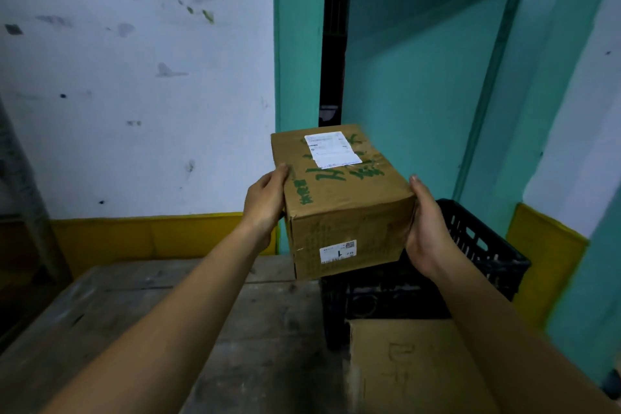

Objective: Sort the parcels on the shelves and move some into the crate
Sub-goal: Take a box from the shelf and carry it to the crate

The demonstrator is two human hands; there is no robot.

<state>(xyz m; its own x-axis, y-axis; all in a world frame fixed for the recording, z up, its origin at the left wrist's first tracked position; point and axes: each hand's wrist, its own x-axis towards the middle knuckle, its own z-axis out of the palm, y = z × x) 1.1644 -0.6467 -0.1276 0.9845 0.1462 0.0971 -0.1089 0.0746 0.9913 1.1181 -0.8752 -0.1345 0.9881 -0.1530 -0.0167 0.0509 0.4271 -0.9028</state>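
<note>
Clearly, a brown parcel (339,198) with green writing and white labels is held between the left hand (265,203) and right hand (428,232), above the black crate (484,245).

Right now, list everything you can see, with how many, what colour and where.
parcel: one, brown cardboard with green writing, held up at centre
labels: two, white, one on the parcel's top, one on its near face
crate: one, black, below and behind the parcel, at right
plain box: one, brown, bottom right, in front of the crate
table: one, grey worn wood, lower left
wall: one, white and stained, left
pillar: one, teal, behind the parcel
left hand: one, gripping the parcel's left side
right hand: one, gripping the parcel's right side
</note>
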